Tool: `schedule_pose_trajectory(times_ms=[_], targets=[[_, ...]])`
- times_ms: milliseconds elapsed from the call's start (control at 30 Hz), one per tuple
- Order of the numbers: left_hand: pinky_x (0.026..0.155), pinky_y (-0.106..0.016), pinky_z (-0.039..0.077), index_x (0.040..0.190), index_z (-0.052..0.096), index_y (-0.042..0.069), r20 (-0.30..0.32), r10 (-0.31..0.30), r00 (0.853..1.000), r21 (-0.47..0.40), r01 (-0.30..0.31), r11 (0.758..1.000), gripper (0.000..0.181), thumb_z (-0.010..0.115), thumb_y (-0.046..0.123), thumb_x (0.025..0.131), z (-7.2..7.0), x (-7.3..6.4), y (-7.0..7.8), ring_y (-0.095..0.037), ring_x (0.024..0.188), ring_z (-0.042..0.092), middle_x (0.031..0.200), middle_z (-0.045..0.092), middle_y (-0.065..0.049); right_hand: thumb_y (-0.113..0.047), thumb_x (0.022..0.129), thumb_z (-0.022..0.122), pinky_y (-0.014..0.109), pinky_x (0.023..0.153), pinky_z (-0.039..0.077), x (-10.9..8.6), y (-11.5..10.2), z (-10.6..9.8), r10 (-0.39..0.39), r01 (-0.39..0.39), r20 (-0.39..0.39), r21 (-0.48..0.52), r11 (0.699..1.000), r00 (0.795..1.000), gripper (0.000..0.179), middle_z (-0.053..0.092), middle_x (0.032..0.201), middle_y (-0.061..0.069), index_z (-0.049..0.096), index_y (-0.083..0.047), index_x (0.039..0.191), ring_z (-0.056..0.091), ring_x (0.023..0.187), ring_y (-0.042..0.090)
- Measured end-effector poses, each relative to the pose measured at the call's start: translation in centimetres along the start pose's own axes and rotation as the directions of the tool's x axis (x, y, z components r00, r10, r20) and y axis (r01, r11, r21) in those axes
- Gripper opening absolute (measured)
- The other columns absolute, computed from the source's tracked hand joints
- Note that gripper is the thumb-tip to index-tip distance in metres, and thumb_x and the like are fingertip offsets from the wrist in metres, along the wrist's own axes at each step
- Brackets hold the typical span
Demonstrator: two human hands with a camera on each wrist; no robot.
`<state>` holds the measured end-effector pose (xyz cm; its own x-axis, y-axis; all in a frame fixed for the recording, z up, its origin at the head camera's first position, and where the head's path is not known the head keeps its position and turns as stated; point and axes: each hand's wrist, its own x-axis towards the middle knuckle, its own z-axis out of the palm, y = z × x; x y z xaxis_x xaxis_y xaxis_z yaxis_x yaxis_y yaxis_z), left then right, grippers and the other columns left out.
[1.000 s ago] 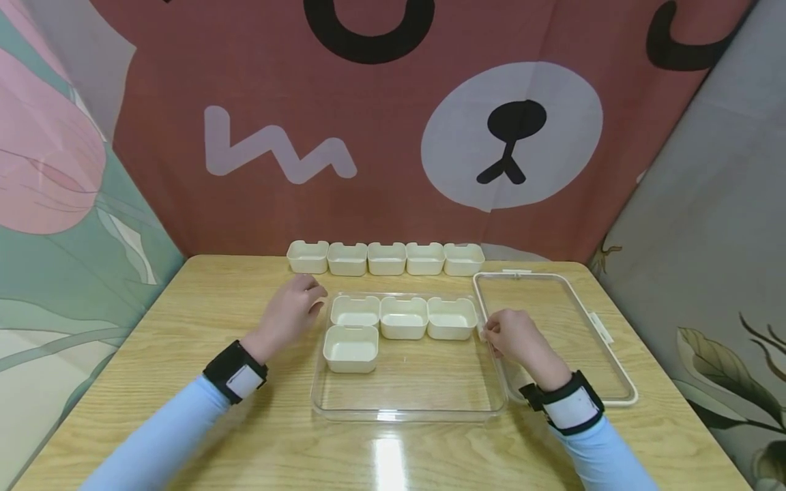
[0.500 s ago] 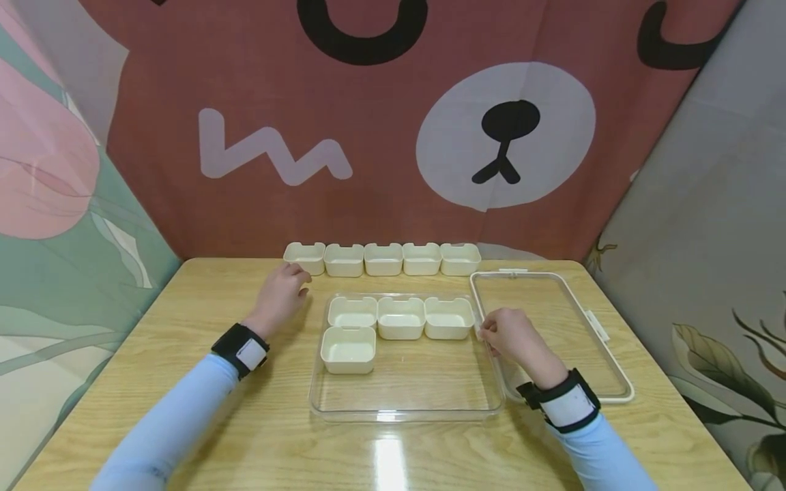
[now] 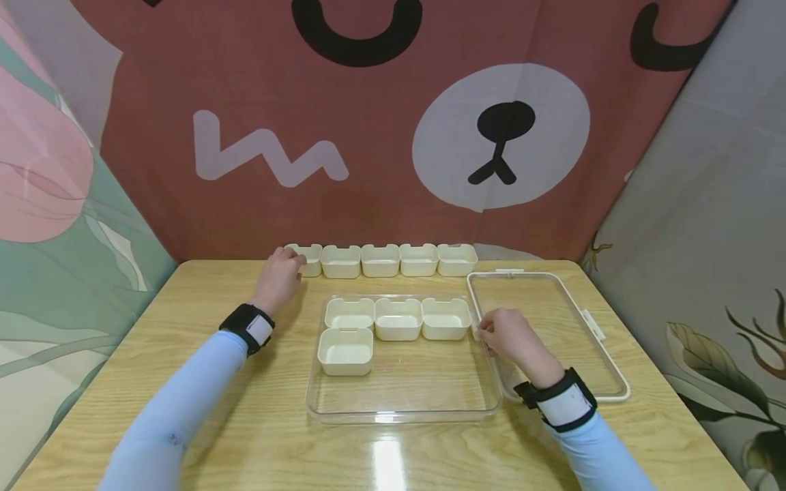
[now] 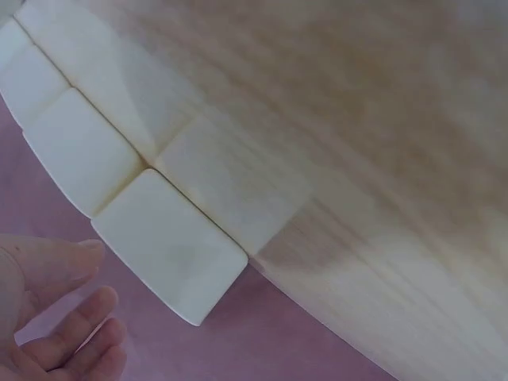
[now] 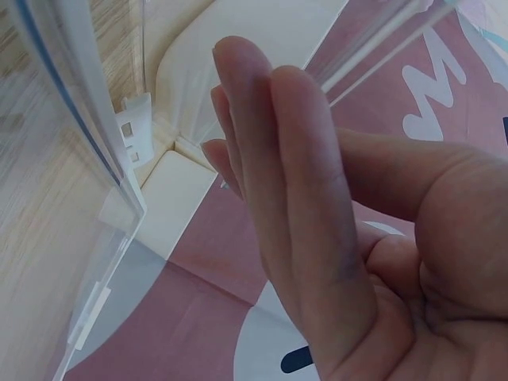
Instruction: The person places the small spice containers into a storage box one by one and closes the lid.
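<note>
Left hand (image 3: 278, 279) beside end cup (image 3: 312, 262), eleven o'clock on desk (image 3: 288, 453); right hand (image 3: 514, 339) by tray's (image 3: 405, 417) three o'clock rim. Wrist views alone show left thumb (image 4: 63, 260) apart, right fingers (image 5: 313, 167) straight, together. Cup's long axis nine-to-three.

The bench (image 3: 202, 300) has a pale wood grain. Five cream tubs (image 3: 381, 264) line its back edge; before them sits a clear tray (image 3: 417, 389), a white-rimmed lid (image 3: 555, 327) lying at its right.
</note>
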<state>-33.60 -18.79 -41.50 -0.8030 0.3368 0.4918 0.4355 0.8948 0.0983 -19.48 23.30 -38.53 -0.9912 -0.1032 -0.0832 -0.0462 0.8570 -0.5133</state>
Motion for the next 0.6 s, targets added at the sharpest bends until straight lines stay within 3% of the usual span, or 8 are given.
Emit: schedule_pose_trajectory(times_ms=[600], targets=[[0.076,-0.047,0.051,0.096,0.070,-0.004,0.057,-0.025,0.998,0.054,0.022,0.998,0.022,0.062,-0.013,0.077,0.9,1.5,-2.2,-0.037,0.087,0.059,0.092,0.067,-0.022,-0.008,0.087,0.065,0.024,0.049,0.049,0.1,0.0,0.2,0.011,-0.011,-0.014,-0.007,1.000,1.000,0.013,0.067,0.072,0.012,0.068,0.005,0.089,0.065,0.057,0.019]])
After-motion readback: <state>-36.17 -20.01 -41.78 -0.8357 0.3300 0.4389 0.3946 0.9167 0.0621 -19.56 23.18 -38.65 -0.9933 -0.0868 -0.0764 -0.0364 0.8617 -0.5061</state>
